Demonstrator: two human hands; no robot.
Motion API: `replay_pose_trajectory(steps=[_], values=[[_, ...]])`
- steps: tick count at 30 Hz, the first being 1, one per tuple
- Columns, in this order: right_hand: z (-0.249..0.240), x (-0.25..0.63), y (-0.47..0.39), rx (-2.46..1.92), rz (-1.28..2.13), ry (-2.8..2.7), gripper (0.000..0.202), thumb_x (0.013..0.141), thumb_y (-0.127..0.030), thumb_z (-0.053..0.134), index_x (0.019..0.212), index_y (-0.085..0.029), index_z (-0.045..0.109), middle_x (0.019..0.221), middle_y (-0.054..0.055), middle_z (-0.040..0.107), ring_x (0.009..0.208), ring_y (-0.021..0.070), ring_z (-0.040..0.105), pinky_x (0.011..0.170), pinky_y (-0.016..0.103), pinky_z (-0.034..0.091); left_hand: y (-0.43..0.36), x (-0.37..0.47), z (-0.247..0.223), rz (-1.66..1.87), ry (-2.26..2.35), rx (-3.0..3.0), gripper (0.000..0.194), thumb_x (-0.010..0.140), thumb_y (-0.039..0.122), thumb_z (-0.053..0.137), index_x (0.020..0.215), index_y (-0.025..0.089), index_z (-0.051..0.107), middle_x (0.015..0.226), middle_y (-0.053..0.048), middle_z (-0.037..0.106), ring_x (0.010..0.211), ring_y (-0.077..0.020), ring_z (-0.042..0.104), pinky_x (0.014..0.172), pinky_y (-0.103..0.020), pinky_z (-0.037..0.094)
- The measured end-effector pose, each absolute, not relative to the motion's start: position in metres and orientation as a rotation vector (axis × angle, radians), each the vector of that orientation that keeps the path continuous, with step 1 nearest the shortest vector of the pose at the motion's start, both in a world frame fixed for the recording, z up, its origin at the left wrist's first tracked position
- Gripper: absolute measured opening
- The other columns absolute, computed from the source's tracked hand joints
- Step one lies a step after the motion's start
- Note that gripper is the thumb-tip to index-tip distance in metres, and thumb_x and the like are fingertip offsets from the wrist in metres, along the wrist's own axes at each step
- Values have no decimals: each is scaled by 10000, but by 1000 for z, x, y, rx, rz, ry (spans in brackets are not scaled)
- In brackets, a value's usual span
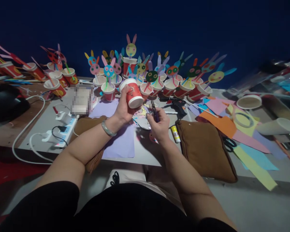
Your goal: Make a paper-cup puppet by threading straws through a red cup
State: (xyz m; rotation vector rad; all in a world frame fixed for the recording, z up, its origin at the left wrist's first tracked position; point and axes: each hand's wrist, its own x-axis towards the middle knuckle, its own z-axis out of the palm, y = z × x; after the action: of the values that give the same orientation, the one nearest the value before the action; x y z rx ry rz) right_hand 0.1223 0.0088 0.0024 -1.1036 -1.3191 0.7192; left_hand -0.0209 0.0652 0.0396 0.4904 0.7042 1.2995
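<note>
My left hand [124, 108] is wrapped round a red paper cup [134, 94], which it holds up on its side with the white base toward me. Close to the right of the cup, my right hand [159, 124] is closed on a slim dark pointed tool [155, 111]. The tool's tip points up and away from me; it may be scissors, but the handle is hidden in the fingers. Below both hands lie paper cutouts [143, 122] on the table. A yellow glue stick [175, 134] lies right of my right wrist.
Behind my hands stand several red cups with paper rabbit heads, such as a cup [108, 93]. A power strip [67, 130] with cables is at left. Brown cushions, including one at right [205, 148], flank my arms. Coloured paper [218, 124], a tape roll [243, 119] and black-handled scissors [229, 144] lie right.
</note>
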Motion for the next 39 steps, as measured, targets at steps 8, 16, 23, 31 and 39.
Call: replay_pose_trajectory(steps=[8,16,23,31,39], values=[[0,133,19,-1133,1049,-1092,466,620,-459,927,725,-230,535,611,-72,482,547,83,378,492,237,303,58,-20,49,1225,700,537,710,855,740,592,1309,199,662,821,-57,783,728,-197,752,602,-272,567],[9,135,24,-968,1321,-886,615,803,-828,648,728,-243,475,550,-74,471,397,54,291,385,233,197,54,-21,51,1073,717,628,739,864,767,574,1322,195,667,855,-82,797,758,-230,777,602,-287,626],[5,141,26,-1000,1214,-1023,574,915,-780,531,881,-232,699,439,-76,410,358,82,302,384,252,264,49,-16,42,938,681,698,624,867,639,699,1282,174,676,898,-92,810,933,-277,812,815,-339,669],[1,141,28,-1042,1087,-1027,651,858,-850,561,1103,-272,731,527,-57,508,376,101,411,397,267,315,47,-18,36,855,645,781,599,818,564,797,1248,157,714,975,-133,826,1020,-332,808,923,-408,660],[2,146,30,-1007,1146,-975,658,900,-825,519,1144,-242,704,819,22,752,466,100,526,450,274,398,45,-16,43,940,668,754,541,859,525,746,1245,150,695,985,-126,819,1048,-315,800,954,-429,649]])
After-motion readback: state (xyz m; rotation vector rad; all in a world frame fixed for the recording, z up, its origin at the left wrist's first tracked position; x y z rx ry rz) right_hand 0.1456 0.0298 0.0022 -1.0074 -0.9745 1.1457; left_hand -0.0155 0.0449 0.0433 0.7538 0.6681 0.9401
